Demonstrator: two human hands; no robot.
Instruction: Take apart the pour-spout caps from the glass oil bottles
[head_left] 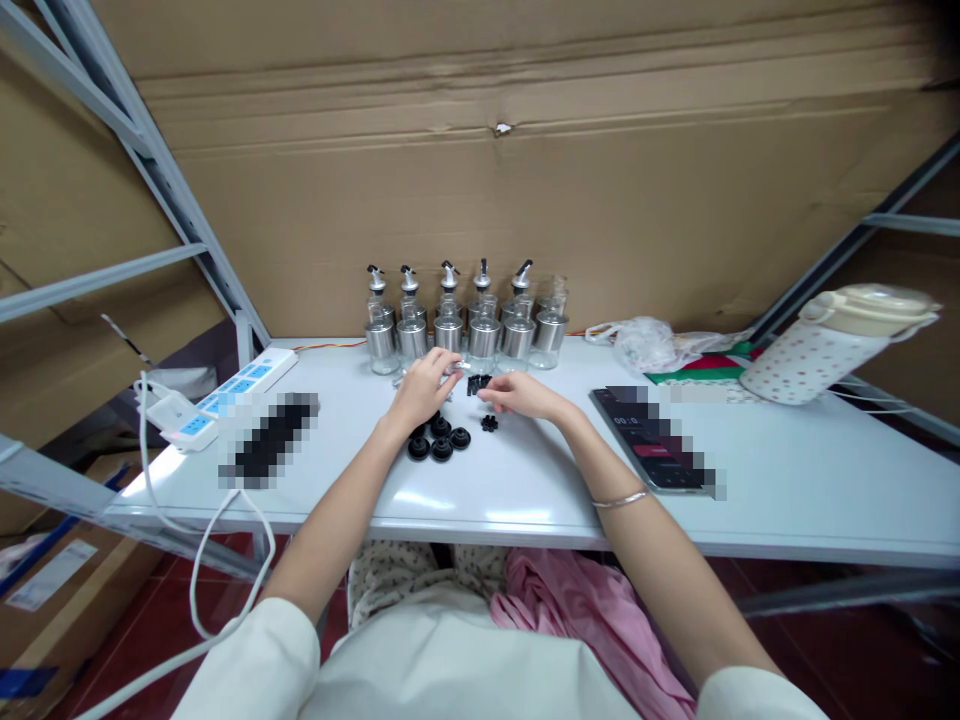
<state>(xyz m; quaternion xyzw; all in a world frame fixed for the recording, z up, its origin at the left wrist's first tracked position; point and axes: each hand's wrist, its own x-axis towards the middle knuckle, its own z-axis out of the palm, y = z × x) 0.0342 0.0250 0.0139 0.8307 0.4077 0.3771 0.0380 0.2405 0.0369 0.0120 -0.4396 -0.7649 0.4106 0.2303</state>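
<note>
My left hand (427,390) is closed in a pinch, with a small silvery part (464,367) showing at its fingertips. To its right, my right hand (523,394) has its fingers pressed together beside a small group of black pieces (477,384); what it pinches, if anything, I cannot make out. Below the left hand lie several round black stoppers (441,448). A small black cluster of pieces (490,423) rests under the right hand. Behind both hands stand two rows of glass bottles with steel sleeves (484,338); several back ones carry silver pourer tops (448,275).
On the left are a white power strip (259,372) and a blurred-out black item (271,440). A phone (649,445), a clear plastic bag (646,343) and a spotted white jug (814,350) lie or stand at right. Cardboard (525,190) backs the table.
</note>
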